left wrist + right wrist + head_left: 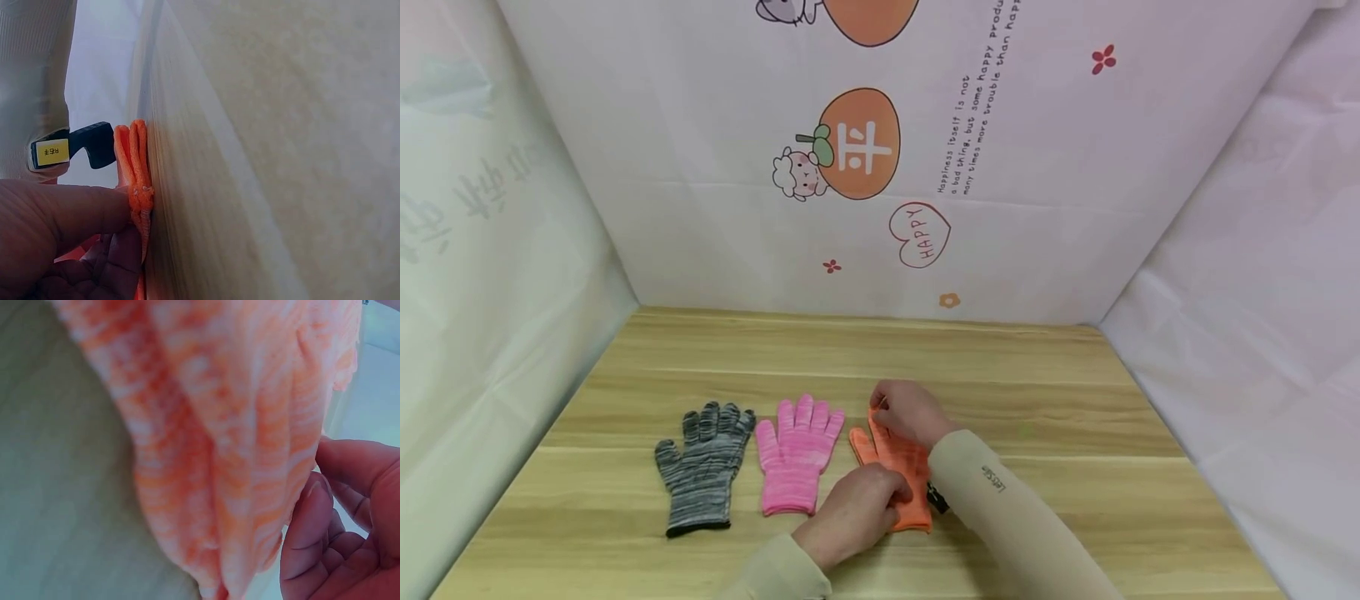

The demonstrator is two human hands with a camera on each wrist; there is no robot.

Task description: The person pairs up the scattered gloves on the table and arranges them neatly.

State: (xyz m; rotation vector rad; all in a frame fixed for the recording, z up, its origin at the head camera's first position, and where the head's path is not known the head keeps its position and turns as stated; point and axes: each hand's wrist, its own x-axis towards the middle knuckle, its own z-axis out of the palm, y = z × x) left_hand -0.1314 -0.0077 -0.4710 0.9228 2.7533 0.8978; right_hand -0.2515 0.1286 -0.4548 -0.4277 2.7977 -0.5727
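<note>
An orange knitted glove [895, 456] lies on the wooden table, partly covered by both hands. My right hand [913, 411] pinches the glove near its fingertips; in the right wrist view its thumb and forefinger meet at the edge of the orange-and-white fabric [250, 444]. Lower down, near the cuff, my left hand [861, 510] has thumb and fingers curled at the glove. In the left wrist view the left hand [62, 231] pinches the folded orange edge [140, 197]. A pink glove [800, 454] lies flat to the left, beside a grey-and-black glove [705, 467].
White printed sheeting [730, 208] walls the table's back and both sides. The wooden tabletop [1090, 433] extends right of the hands. A black device with a yellow label [52, 151] is strapped to the right wrist.
</note>
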